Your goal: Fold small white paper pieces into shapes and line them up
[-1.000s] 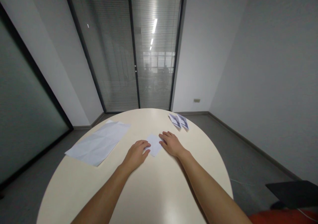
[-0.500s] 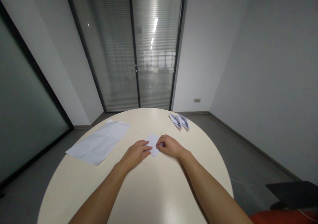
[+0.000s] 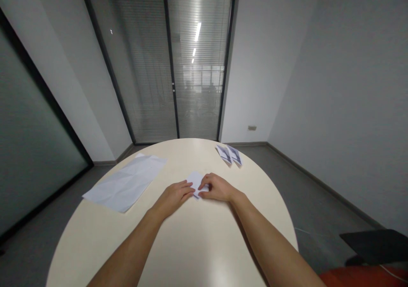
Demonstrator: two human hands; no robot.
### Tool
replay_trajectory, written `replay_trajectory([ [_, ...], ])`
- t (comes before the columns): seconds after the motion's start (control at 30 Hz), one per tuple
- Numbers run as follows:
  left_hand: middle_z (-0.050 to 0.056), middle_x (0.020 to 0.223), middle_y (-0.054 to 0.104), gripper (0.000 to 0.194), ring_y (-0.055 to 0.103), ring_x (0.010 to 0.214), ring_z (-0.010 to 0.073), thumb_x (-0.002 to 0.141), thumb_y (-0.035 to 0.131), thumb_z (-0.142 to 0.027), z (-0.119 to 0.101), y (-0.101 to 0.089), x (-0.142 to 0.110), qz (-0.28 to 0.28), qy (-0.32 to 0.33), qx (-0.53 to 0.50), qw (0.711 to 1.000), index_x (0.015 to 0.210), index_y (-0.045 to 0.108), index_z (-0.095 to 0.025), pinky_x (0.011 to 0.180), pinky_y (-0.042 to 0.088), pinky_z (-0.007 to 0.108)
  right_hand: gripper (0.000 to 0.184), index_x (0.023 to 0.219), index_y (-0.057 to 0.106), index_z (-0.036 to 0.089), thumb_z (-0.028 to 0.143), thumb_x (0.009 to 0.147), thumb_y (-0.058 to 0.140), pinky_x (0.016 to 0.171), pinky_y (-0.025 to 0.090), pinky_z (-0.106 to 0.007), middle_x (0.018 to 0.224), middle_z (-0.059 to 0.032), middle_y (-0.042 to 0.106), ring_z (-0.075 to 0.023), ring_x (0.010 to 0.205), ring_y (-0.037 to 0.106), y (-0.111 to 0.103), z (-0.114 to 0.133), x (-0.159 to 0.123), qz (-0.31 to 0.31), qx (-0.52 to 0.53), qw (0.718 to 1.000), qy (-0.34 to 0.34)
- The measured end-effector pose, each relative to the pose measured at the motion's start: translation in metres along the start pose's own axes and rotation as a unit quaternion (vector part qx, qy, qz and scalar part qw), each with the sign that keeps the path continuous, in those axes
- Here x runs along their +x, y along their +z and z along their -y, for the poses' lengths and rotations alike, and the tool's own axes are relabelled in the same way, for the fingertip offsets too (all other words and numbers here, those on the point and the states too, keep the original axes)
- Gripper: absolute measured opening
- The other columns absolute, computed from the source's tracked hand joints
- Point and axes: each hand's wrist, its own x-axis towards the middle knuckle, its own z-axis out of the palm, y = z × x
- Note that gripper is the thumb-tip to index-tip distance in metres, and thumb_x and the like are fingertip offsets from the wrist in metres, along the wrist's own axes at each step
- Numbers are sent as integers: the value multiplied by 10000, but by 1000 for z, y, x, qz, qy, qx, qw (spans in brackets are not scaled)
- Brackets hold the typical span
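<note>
A small piece of white folded paper (image 3: pixel 195 178) lies on the table in front of me, partly covered by my fingers. My left hand (image 3: pixel 176 195) rests flat, its stretched fingertips pressing on the paper's left side. On the opposite side, my right hand (image 3: pixel 217 187) has curled fingers and a thumb set at the paper's lower right edge, a small gap showing between them. The exact fold under the fingers is too small to make out.
A large creased white sheet (image 3: pixel 127 183) lies on the left of the round table (image 3: pixel 188 244). Two small folded paper pieces with dark print (image 3: pixel 234 154) sit at the far right edge. A black flat object (image 3: pixel 376 244) and something red (image 3: pixel 360 276) are at lower right.
My right thumb has moved apart from the index finger and down along the paper's edge. The paper's lower tip looks shorter. My left hand stays nearly still.
</note>
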Motion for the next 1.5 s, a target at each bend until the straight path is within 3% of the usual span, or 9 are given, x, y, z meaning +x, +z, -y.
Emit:
replay_trajectory([
  [0.2, 23, 1351, 675, 290, 592, 1305, 252, 1026, 480, -334, -2, -2, 2, 15, -15, 8, 1000, 1155, 734, -283, 1086, 482, 405, 346, 960, 808, 245, 524, 757, 803, 930, 474, -335, 1000, -57, 741, -228, 968, 656, -1, 0, -1, 19, 21, 1000, -2],
  [0.4, 34, 1342, 680, 290, 596, 1300, 250, 1028, 468, -314, -3, -1, 1, 6, -15, -4, 1000, 1150, 725, -260, 1076, 481, 383, 216, 963, 811, 245, 395, 814, 766, 911, 472, -316, 993, -49, 748, -213, 959, 658, -1, -1, 0, 16, 23, 999, -15],
  [0.53, 36, 1219, 737, 280, 673, 1170, 213, 1023, 466, -296, -3, -1, 1, -17, -24, -20, 999, 1165, 705, -262, 1012, 500, 327, 179, 932, 800, 218, 350, 824, 748, 853, 473, -301, 953, -48, 748, -203, 906, 649, 1, -2, 0, 9, 8, 1000, -8],
  [0.7, 46, 1037, 754, 258, 705, 962, 201, 1016, 458, -267, -6, -5, 2, -22, -59, -14, 998, 1048, 709, -218, 879, 509, 294, 141, 891, 781, 184, 285, 846, 693, 733, 448, -257, 853, -42, 736, -166, 776, 624, 1, -6, 0, -5, 7, 1000, 2],
  [0.93, 51, 987, 747, 238, 692, 915, 199, 1003, 457, -241, -10, -7, 5, -56, -84, -25, 995, 1002, 692, -205, 843, 489, 286, 249, 908, 768, 174, 344, 933, 588, 645, 406, -249, 830, -54, 741, -156, 690, 606, -2, -4, -2, -26, 8, 997, 71],
  [1.2, 48, 1015, 768, 216, 706, 915, 198, 981, 495, -229, -8, -2, 7, -93, -125, -49, 987, 1036, 702, -209, 840, 497, 280, 262, 1070, 739, 177, 275, 969, 518, 682, 420, -261, 936, -68, 759, -167, 746, 629, -1, -1, -1, -35, 5, 998, 52],
  [1.5, 53, 969, 773, 213, 715, 874, 198, 985, 499, -230, -10, -1, 9, -86, -178, -13, 980, 1074, 692, -213, 774, 487, 266, 344, 1239, 709, 207, 250, 979, 487, 832, 482, -304, 1113, -82, 763, -218, 934, 691, 4, -9, 2, -54, 14, 997, 53],
])
